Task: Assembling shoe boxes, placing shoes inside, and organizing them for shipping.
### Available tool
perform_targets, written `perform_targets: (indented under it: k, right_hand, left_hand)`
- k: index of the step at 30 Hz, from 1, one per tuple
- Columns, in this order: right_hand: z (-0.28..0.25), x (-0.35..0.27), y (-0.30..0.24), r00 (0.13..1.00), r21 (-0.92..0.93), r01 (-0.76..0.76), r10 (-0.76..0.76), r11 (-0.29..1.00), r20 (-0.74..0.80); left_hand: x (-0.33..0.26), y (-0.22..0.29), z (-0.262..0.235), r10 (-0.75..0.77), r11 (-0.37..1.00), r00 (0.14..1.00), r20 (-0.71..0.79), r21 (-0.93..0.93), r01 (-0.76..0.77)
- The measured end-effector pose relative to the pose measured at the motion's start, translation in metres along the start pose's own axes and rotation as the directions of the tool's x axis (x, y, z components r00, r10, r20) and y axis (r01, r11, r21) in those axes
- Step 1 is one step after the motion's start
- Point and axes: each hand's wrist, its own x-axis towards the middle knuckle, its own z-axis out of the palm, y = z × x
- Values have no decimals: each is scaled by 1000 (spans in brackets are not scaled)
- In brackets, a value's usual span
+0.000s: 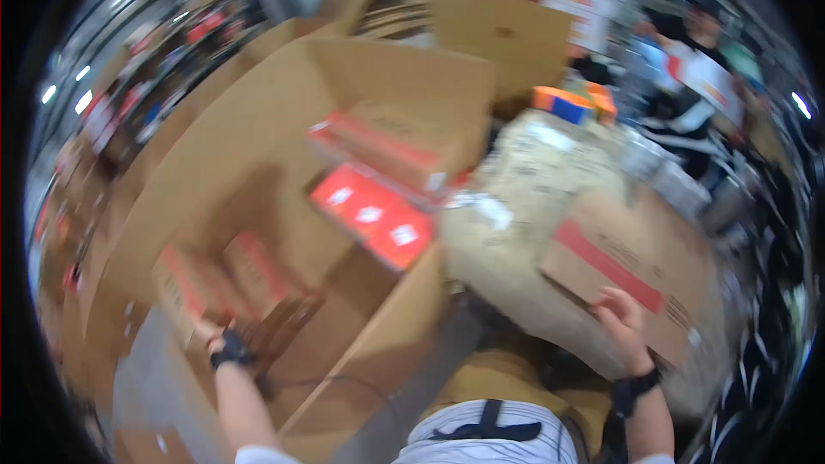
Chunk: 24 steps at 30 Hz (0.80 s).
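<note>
My left hand (pixel 210 335) reaches down inside a large open carton (pixel 395 60), against the near end of a brown box with a red stripe (pixel 185 283). Its fingers are smeared and partly hidden, so a grip does not show. A second striped brown box (pixel 258 271) lies beside that one. On my right, my right hand (pixel 620 318) has loosely curled fingers, apart from each other, with nothing seen in them. It hovers at the near edge of a brown cardboard box with a wide red band (pixel 614 266), which lies tilted on a bulky wrapped sack (pixel 533 180).
Inside the carton, at its far right, lie a red box with white patches (pixel 369 215) and a longer brown and red box (pixel 382 150). An orange and blue roll (pixel 563 105) tops the sack. Another person (pixel 705 30) is at the far right, among plastic-wrapped goods.
</note>
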Motion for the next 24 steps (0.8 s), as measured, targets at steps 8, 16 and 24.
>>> perform_targets:
  k: [8,16,24]
  right_hand:
    - [-39,-28,11,983,-253,11,-57,968,-175]
    - [-119,-107,48,767,-562,-323,-137,762,-627]
    - [-155,-133,42,826,-528,-434,88,730,-556]
  left_hand:
    - [-218,-143,187,319,674,413,853,102,-732]
    - [-376,-331,281,-267,595,-164,950,29,-803]
    - [-448,-259,283,-69,846,-210,975,-54,-531]
